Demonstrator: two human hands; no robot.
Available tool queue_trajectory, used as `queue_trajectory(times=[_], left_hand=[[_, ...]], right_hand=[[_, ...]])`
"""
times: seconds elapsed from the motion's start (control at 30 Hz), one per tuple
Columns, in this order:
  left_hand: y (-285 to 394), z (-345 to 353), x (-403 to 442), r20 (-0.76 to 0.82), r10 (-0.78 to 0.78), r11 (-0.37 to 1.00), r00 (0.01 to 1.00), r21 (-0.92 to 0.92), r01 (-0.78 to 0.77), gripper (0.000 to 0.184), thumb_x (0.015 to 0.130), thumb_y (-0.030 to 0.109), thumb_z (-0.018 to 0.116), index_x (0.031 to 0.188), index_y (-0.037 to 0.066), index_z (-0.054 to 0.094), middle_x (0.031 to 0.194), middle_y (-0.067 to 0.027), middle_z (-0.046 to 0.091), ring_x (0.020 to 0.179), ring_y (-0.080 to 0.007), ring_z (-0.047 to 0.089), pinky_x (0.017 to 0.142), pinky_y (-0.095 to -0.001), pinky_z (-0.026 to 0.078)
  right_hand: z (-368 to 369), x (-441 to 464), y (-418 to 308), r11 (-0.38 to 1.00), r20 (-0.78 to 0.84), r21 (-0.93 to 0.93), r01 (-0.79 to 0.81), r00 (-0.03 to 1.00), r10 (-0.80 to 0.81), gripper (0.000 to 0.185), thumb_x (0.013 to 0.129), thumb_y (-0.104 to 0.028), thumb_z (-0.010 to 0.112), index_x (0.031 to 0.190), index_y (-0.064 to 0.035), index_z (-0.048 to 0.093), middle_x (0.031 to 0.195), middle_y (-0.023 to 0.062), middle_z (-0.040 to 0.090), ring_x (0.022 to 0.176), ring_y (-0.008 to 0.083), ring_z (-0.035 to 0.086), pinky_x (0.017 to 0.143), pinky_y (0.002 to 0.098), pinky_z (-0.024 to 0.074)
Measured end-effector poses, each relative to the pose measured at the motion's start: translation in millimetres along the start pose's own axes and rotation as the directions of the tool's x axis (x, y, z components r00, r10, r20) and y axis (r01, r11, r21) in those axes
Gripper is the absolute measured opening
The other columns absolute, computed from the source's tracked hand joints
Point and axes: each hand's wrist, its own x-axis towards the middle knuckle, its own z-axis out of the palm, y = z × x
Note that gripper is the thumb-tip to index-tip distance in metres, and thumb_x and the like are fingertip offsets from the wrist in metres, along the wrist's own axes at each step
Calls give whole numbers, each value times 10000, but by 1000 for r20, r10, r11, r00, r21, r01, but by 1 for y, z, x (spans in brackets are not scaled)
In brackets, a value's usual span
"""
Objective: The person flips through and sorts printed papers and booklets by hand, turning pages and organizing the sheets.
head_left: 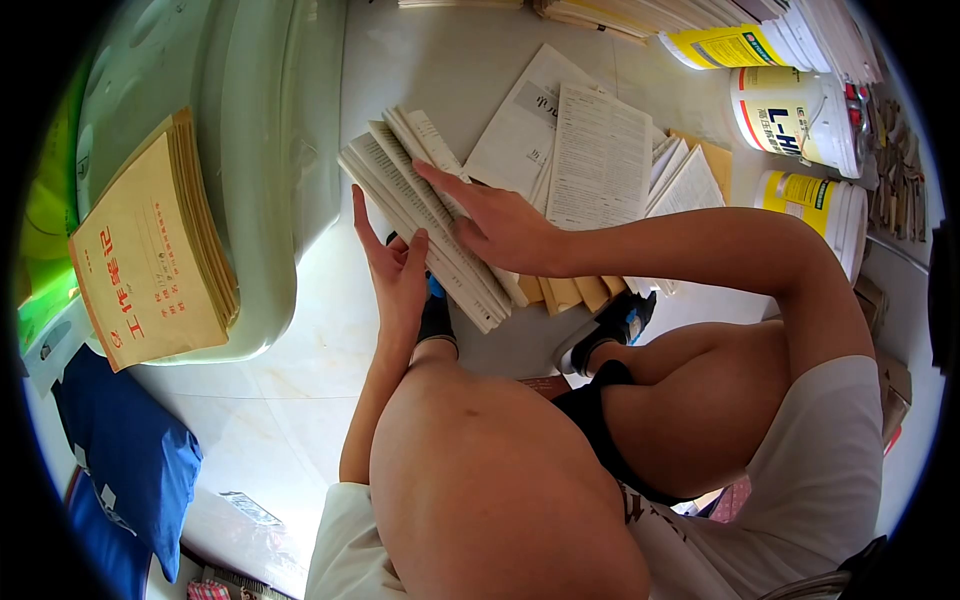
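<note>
Above the pale tiled floor (270, 385), near the right edge of the pale-green plastic bin (268, 150), the thick white printed-paper bundle (462, 268) is held—left hand (397, 272) gripping its lower side, right hand (505, 225) grasping its upper; a loosened thumb could let sections slip.

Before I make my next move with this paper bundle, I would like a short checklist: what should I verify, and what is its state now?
1. Both hands at the bundle: ok; left hand at its lower side, right hand on top.
2. Grip underneath the paper bundle: cannot tell; it is hidden.
3. Bundle edges aligned: not ok; its parts are staggered.
4. Floor papers in one neat pile: not ok; they fan out and overlap.
5. Envelope stack resting on the green bin: ok.
</note>
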Motion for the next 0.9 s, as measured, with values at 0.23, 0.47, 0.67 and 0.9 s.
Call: queue_trajectory(times=[0.23,0.47,0.67,0.9], left_hand=[[-7,-6,3,72,-26,1000,997,17,25,794,1006,-103,514,1705,154,239,1234,-209,718,921,-140,697,767,-271,568],[-3,-4,2,57,-21,1000,998,-10,21,777,1006,-105,510,1696,141,251,1233,-204,721,949,-148,709,792,-278,581],[-6,-5,2,58,-10,1000,998,-22,11,775,1009,-106,510,1696,130,240,1269,-208,707,965,-151,712,798,-279,581],[-4,-6,2,67,-26,1000,997,-11,27,769,1010,-111,511,1692,121,242,1310,-208,690,980,-153,713,799,-275,581]], right_hand=[[9,2,16,992,-52,-83,90,994,-95,548,1003,-185,610,1508,6,517,1271,271,680,1065,428,698,959,487,560],[8,2,16,997,-50,-70,37,998,-40,619,998,-357,662,1481,12,543,1290,266,677,1137,417,683,1011,468,549],[7,0,17,999,-56,-12,48,997,-48,595,999,-346,650,1484,-13,559,1278,262,681,1147,411,677,1022,459,549],[12,3,25,994,-87,-29,106,990,-108,552,1018,-186,616,1527,2,508,1290,265,676,1031,404,713,925,465,573]])
